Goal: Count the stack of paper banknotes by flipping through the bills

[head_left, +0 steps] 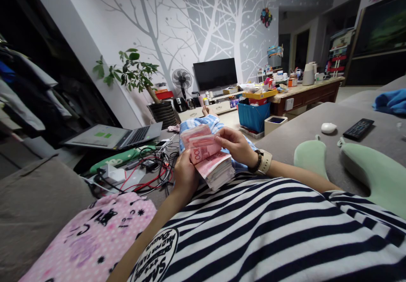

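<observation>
A thick stack of red banknotes (217, 170) fans out in front of the striped shirt, above the lap. My left hand (185, 172) is closed around its left side, with the thumb on the notes. Pinched between the thumb and fingers of my right hand (234, 143) is the upper right corner of a raised banknote (204, 146), printed with "100". More notes stand up behind that one. The lower part of the stack shows its pale edges toward me. On my right wrist sit a pale watch strap (265, 162) and a dark bracelet.
Left lie an open laptop (133, 136), tangled cables (161, 168) and a pink dotted cushion (95, 235). Right on the sofa are a green neck pillow (371, 172), a remote (359, 129) and a white mouse (328, 128). Beyond stand a blue bin (253, 115) and a cluttered table (311, 88).
</observation>
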`<state>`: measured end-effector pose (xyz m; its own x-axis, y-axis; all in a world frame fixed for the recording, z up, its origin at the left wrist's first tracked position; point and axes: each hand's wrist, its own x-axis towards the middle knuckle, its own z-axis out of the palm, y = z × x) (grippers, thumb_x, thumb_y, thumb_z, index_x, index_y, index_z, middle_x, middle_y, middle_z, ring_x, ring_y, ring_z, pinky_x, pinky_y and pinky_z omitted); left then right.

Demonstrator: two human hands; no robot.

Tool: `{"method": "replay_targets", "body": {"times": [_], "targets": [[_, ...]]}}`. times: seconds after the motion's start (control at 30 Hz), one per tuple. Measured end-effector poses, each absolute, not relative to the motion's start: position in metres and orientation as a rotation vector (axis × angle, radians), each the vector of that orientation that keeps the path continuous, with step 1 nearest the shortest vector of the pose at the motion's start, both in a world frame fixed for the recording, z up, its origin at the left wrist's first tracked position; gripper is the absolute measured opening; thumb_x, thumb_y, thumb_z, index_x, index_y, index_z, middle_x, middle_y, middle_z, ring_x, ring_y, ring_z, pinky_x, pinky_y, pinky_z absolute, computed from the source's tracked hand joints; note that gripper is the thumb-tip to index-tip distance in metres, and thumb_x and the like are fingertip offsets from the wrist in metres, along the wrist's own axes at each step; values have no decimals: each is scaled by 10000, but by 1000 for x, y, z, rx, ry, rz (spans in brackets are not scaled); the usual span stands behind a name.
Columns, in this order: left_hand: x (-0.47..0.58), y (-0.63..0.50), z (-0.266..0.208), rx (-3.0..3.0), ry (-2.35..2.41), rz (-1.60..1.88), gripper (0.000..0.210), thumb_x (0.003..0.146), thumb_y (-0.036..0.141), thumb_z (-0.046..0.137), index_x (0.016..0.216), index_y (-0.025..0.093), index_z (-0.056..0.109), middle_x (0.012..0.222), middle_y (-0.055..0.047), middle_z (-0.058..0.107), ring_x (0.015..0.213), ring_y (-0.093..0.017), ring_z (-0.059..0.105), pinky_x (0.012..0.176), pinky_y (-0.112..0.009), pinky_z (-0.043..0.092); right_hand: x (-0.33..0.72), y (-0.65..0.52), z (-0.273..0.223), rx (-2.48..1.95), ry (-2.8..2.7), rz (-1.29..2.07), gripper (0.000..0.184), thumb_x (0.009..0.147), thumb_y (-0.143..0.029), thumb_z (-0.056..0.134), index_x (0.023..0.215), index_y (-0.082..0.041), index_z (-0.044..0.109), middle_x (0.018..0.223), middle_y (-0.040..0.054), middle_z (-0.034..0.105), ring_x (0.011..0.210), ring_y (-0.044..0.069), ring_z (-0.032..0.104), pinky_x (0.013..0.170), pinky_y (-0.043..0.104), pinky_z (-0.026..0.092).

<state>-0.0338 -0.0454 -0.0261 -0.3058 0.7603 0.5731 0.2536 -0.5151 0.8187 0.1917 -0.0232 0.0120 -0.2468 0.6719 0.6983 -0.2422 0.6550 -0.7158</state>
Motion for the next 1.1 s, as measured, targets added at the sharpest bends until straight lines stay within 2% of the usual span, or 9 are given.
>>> {"method": "replay_targets", "body": {"times": [0.23, 0.33, 0.47, 0.53, 0.57, 0.63, 0.8, 0.93, 1.1], "targets": [[-34, -51, -23, 1680, 1423, 1862, 64, 839, 349, 829, 804, 296, 817, 1007, -97, 874, 1094, -395, 795, 1048, -459, 650, 195, -26, 14, -431, -1628, 843, 771, 1001, -956, 926, 797, -278, 622, 750, -21, 564, 774, 191, 483, 738, 353, 465], [-37, -50, -25, 1700, 1384, 1862, 92, 835, 340, 887, 790, 301, 818, 1026, -102, 885, 1137, -418, 800, 1103, -480, 655, 195, -26, 14, -414, -1621, 838, 814, 964, -1017, 905, 775, -275, 628, 735, -22, 567, 753, 183, 490, 735, 357, 454], [-35, -44, -26, 1472, 1188, 1958, 214, 720, 331, 1031, 845, 303, 860, 1014, -85, 875, 1286, -449, 800, 1216, -500, 644, 195, -24, 11, -360, -1633, 865, 871, 973, -1109, 803, 769, -274, 661, 708, -9, 630, 703, 178, 532, 706, 358, 457], [-29, -41, -25, 1287, 1117, 1973, 273, 753, 407, 1059, 909, 278, 877, 997, -80, 871, 1226, -423, 839, 1173, -499, 674, 194, -22, 9, -336, -1643, 891, 875, 1006, -1118, 752, 792, -272, 685, 693, -4, 654, 673, 175, 552, 685, 356, 458], [-25, -41, -23, 1235, 1103, 1981, 317, 811, 508, 1040, 920, 269, 862, 982, -80, 870, 1143, -401, 855, 1115, -501, 696, 194, -20, 8, -331, -1638, 896, 866, 1015, -1108, 754, 798, -273, 685, 686, -7, 653, 661, 170, 552, 677, 353, 456], [-16, -42, -19, 1095, 1008, 1941, 425, 802, 605, 1062, 905, 267, 826, 969, -84, 881, 1074, -384, 884, 1066, -505, 724, 194, -16, 6, -345, -1611, 887, 842, 1003, -1077, 813, 792, -277, 655, 673, -26, 627, 649, 157, 534, 670, 342, 447], [-2, -52, -9, 1034, 822, 1796, 558, 616, 536, 1177, 936, 261, 811, 987, -91, 926, 1268, -453, 939, 1160, -558, 768, 194, -10, 5, -439, -1566, 882, 813, 915, -1014, 960, 803, -283, 623, 682, -63, 587, 663, 143, 500, 682, 321, 440], [2, -57, -6, 1053, 746, 1730, 570, 608, 483, 1160, 1008, 245, 831, 1066, -111, 957, 1331, -479, 942, 1185, -605, 775, 194, -9, 5, -479, -1600, 885, 809, 925, -985, 972, 777, -282, 599, 700, -47, 595, 716, 164, 523, 703, 323, 459], [-6, -48, -13, 1013, 814, 1854, 514, 645, 504, 1158, 960, 229, 859, 963, -86, 929, 1228, -445, 954, 1123, -533, 789, 194, -8, 5, -482, -1604, 881, 803, 934, -959, 974, 746, -281, 588, 700, -40, 589, 734, 171, 514, 713, 325, 460]]}}
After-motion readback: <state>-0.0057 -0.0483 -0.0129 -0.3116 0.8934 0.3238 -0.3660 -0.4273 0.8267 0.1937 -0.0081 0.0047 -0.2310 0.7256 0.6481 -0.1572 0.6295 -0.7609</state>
